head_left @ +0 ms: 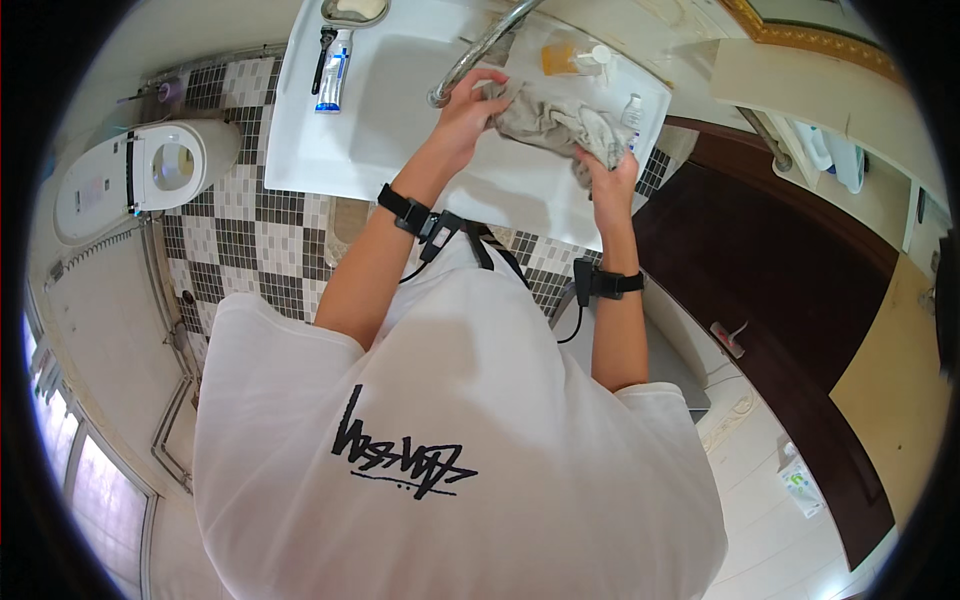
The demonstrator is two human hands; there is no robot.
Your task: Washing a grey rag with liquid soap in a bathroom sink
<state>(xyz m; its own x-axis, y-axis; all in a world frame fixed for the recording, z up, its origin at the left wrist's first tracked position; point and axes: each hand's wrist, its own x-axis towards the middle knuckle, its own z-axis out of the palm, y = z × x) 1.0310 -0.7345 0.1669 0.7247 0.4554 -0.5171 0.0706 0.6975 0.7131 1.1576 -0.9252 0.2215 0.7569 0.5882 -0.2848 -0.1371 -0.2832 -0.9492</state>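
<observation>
A crumpled grey cloth (551, 116) is stretched between my two hands above the right part of a white washbasin (315, 161). My left hand (469, 112) pinches the cloth's left end, close beside the tip of the chrome faucet spout (487, 49). At the lower right end of the cloth, my right hand (611, 176) grips a bunched fold. Behind the cloth lies an amber pump bottle (561, 60) with a white pump head. A small white bottle (632, 111) is near my right hand, partly covered by hand and cloth.
On the basin's left ledge lie a toothpaste tube (334, 71), a black razor (322, 56) and a soap dish (354, 11) with soap. A toilet (180, 165) with raised lid stands left on a tiled floor (247, 247). To the right are a dark brown door (757, 247) and a shelf (810, 82).
</observation>
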